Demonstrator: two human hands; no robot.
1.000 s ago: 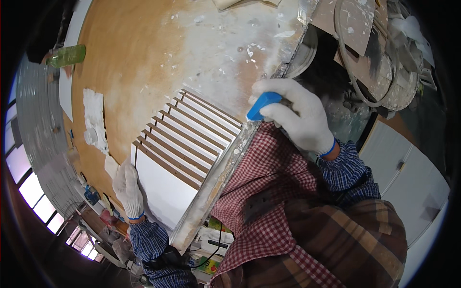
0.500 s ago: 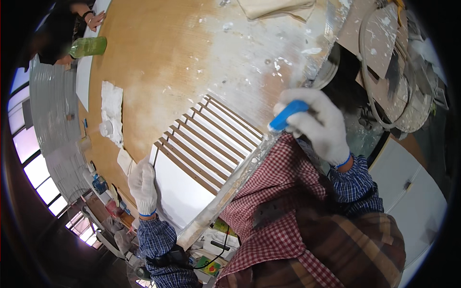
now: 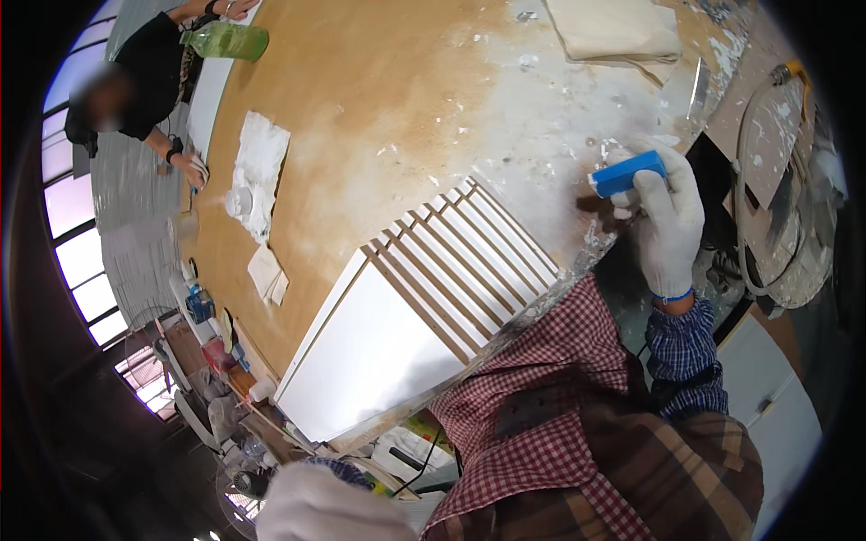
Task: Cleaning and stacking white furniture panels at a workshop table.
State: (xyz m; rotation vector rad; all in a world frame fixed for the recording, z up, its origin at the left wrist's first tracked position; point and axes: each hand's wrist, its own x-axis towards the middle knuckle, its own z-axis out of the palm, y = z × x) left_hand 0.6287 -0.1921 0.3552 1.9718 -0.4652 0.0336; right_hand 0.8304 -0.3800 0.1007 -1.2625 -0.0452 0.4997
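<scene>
A white panel point(image 3: 379, 347) with several thin white strips point(image 3: 469, 261) laid across its far end lies on the brown worktable point(image 3: 361, 108), near its front edge. My right hand point(image 3: 667, 225), in a white glove, grips a blue-handled tool point(image 3: 627, 173) just right of the strips, over a white-smeared patch of the table. My left hand point(image 3: 325, 505), also gloved, hangs low at the bottom edge, off the panel and holding nothing that I can see.
A folded cloth point(image 3: 618, 32) lies at the far right of the table. White rags point(image 3: 257, 171) and a small white jar point(image 3: 239, 200) sit to the left. Another person point(image 3: 135, 81) leans at the far left by a green bottle point(image 3: 225, 41). Coiled hose point(image 3: 776, 180) hangs right.
My left hand has come off the panel's left end and dropped toward the bottom edge. My right hand with the blue tool has lifted up and to the right. The view has tilted.
</scene>
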